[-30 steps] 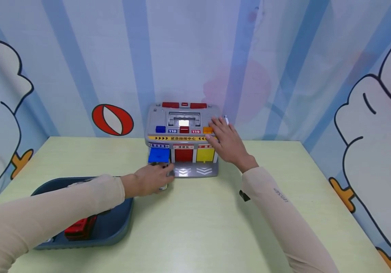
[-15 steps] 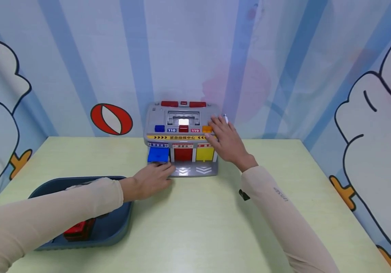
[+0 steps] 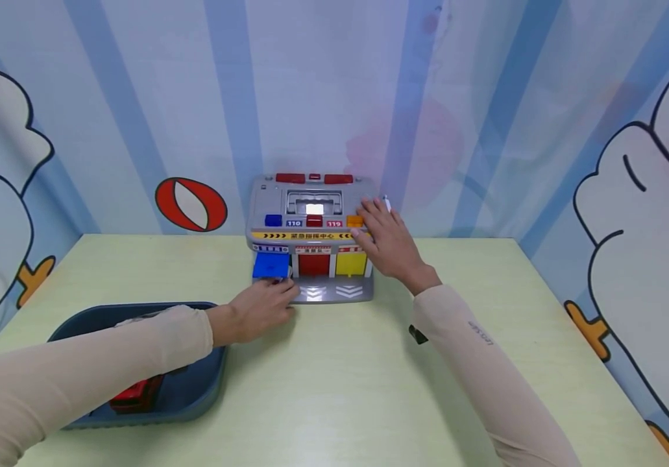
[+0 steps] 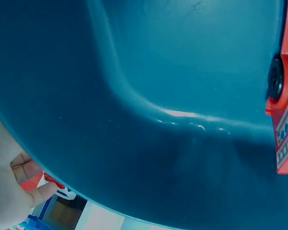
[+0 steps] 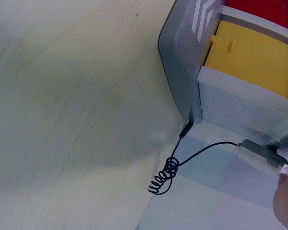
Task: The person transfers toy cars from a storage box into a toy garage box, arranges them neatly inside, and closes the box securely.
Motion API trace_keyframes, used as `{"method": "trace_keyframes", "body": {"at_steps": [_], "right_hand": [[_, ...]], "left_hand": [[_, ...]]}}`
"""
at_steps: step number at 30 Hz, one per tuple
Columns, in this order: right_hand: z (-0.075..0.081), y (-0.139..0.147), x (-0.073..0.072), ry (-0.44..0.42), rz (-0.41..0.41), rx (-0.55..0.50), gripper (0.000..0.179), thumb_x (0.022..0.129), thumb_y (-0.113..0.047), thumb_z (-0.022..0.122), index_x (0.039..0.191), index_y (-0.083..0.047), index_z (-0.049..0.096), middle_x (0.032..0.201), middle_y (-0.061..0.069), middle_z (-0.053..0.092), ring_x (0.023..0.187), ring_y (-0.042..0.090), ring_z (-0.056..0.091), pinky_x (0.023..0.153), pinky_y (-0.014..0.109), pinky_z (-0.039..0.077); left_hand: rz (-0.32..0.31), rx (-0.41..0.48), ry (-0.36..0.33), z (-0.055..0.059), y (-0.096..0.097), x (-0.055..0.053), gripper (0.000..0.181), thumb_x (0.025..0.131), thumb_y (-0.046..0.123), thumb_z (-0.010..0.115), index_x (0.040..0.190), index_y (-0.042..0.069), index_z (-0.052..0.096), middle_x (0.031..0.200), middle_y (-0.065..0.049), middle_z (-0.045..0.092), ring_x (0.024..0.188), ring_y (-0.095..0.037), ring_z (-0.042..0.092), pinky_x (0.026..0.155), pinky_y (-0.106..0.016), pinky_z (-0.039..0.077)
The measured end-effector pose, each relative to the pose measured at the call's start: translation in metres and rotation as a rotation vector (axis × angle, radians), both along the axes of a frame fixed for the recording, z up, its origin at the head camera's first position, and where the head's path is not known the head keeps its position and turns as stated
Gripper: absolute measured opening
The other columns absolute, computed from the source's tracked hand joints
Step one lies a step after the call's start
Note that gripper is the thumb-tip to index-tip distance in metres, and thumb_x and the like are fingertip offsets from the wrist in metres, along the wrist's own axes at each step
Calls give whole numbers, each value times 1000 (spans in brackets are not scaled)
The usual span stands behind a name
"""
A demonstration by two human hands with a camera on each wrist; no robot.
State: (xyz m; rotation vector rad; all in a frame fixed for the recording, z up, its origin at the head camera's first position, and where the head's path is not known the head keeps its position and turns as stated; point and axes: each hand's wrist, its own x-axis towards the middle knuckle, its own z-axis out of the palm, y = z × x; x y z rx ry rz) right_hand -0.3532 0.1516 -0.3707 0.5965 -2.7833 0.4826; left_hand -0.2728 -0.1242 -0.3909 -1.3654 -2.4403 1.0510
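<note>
A grey toy emergency station (image 3: 311,290) stands at the back of the table. Its blue door (image 3: 272,266) is swung up, while the red door (image 3: 313,264) and yellow door (image 3: 350,264) hang down. My left hand (image 3: 261,310) is at the blue doorway, pinching a small white-and-red toy car (image 4: 62,191) between thumb and fingers; in the head view the hand hides most of the car. My right hand (image 3: 391,243) rests, fingers extended, on the station's top right corner beside the orange button (image 3: 355,221).
A dark blue bin (image 3: 208,395) sits at the left under my left forearm, with a red toy vehicle (image 3: 135,395) in it. On the station's right side hangs a white toy handset (image 5: 259,160) with a coiled black cord (image 5: 165,175). A patterned curtain (image 3: 322,97) rises behind the table.
My left hand has moved slightly in toward the blue doorway, and the car's white end that stuck out below the hand no longer shows. My right hand has stayed in place.
</note>
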Motion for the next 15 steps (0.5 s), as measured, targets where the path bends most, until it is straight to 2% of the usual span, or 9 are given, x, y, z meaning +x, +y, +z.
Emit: {"method": "trace_keyframes", "body": {"at_steps": [6,15], "right_hand": [[-1,-1,1,-11,8,-12,66,104,-50,35,158,-13,28,169,4,17,158,26,7,127,51,5],[0,1,0,-10,9,-17,66,104,-51,33,158,-13,29,169,3,17,158,25,6,128,50,4]], "left_hand": [[29,-15,2,-2,2,0,44,82,24,82,125,21,69,129,-10,56,123,-24,54,89,-35,60],[54,20,-43,3,0,1,48,82,19,82,128,20,68,132,-11,55,123,-25,55,99,-38,56]]}}
